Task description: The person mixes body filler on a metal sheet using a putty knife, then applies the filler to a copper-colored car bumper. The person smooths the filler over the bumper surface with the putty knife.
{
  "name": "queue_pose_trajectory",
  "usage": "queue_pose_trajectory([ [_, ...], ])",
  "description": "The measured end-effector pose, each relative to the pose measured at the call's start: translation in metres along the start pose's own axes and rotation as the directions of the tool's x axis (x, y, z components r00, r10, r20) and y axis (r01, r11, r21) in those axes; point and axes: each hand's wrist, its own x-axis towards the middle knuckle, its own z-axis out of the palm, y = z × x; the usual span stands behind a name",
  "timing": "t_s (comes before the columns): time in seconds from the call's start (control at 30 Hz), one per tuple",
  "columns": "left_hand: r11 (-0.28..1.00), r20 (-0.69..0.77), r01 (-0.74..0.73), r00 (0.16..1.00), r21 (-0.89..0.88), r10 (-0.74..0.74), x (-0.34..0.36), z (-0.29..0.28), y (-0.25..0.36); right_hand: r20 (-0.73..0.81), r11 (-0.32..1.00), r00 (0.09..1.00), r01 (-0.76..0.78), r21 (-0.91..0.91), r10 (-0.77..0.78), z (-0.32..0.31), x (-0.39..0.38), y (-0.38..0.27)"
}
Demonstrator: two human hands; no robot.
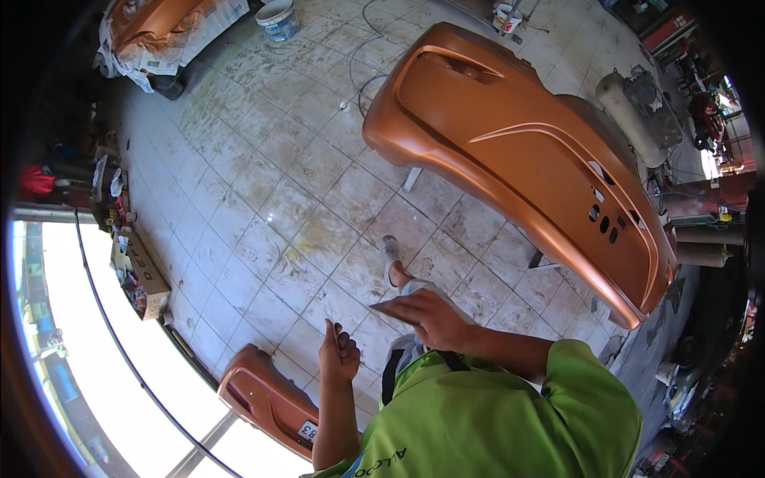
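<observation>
My right hand (pixel 437 319) is closed on a thin flat grey piece (pixel 385 309), which juts out to the left past my fingers. It may be folded sandpaper, but its kind does not show clearly. My left hand (pixel 340 352) is raised to the left, fingers curled in and thumb up; whether anything small is inside cannot be made out. Neither hand touches the large copper-orange car bumper (pixel 510 159), which lies ahead and to the right, raised off the floor on a stand. A reddish-brown bumper (pixel 267 394) with a plate on it is beside my left forearm.
Tiled floor (pixel 279 199) with smudges spreads ahead. A white-and-blue bucket (pixel 277 22) stands far off, near an orange part (pixel 151 32) on paper sheets. A compressor tank (pixel 629 119) is behind the large bumper. A cardboard box (pixel 143 275) stands by the left wall; a hose (pixel 356 68) trails across the tiles.
</observation>
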Motion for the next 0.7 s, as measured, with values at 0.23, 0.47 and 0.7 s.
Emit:
queue_pose_trajectory([
  [0.23, 0.903, 0.518, 0.375, 0.826, -0.209, -0.224, 0.022, 0.079, 0.061, -0.244, 0.916, 0.885, 0.400, -0.041, -0.397, 0.036, 0.165, -0.008],
  [0.47, 0.863, -0.216, -0.320, 0.879, 0.392, 0.424, 0.013, 0.136, 0.157, 0.231, 0.882, 0.906, -0.407, 0.238, 0.356, -0.004, 0.329, 0.050],
  [0.7, 0.411, -0.031, -0.707, 0.483, 0.576, 0.875, 0.061, 0.207, 0.250, 0.303, 0.757, 0.917, -0.387, 0.526, 0.258, -0.018, 0.438, 0.009],
])
